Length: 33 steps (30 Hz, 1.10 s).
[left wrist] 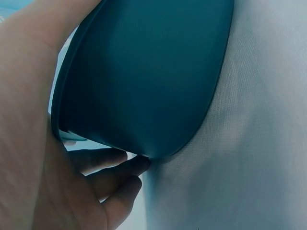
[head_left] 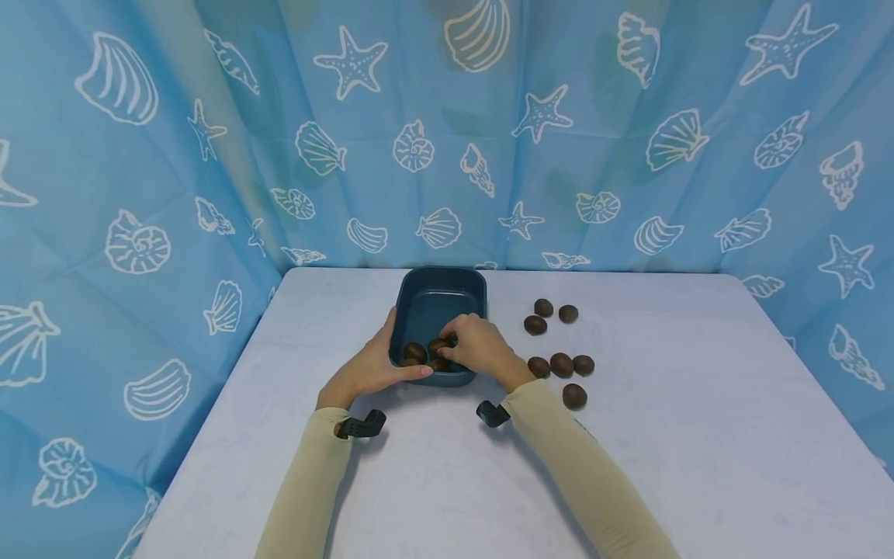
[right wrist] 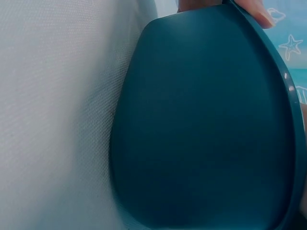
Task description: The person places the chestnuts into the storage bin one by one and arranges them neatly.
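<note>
Brown balls number seven beside one tray; left hand grips it, right hand pinches another.

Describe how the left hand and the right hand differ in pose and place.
The left hand grips the near-left corner of the dark blue tray, while the right hand reaches inside it. The left hand's thumb lies along the near rim; the right hand's thumb and fingers curl together, seemingly pinching one of the round brown objects. Both hands are bare, with beige sleeves at the wrists.
</note>
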Each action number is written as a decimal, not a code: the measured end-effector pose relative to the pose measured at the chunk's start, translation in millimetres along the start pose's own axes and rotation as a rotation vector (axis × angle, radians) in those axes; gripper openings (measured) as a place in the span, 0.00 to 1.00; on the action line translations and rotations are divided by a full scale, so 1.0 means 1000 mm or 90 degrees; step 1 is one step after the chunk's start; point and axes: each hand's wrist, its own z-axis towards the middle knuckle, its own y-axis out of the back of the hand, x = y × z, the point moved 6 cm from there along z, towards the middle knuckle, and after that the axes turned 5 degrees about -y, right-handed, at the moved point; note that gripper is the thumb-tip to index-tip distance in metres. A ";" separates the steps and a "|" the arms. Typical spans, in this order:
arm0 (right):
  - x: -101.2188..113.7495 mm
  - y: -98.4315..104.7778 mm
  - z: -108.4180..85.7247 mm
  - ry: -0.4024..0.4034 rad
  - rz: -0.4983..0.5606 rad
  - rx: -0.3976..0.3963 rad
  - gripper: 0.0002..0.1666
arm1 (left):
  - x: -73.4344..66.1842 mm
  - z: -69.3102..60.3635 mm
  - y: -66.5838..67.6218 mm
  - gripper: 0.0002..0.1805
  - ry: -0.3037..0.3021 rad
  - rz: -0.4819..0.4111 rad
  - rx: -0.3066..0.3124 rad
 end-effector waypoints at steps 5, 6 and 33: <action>0.000 -0.001 0.000 -0.004 -0.013 0.007 0.17 | -0.002 0.001 0.001 0.73 -0.008 0.002 0.004; 0.000 -0.002 0.000 -0.005 -0.013 0.008 0.17 | -0.002 0.001 0.001 0.73 -0.009 0.000 0.004; -0.056 0.079 -0.036 -0.049 0.205 -0.162 0.16 | -0.003 -0.003 0.002 0.76 0.003 0.013 0.007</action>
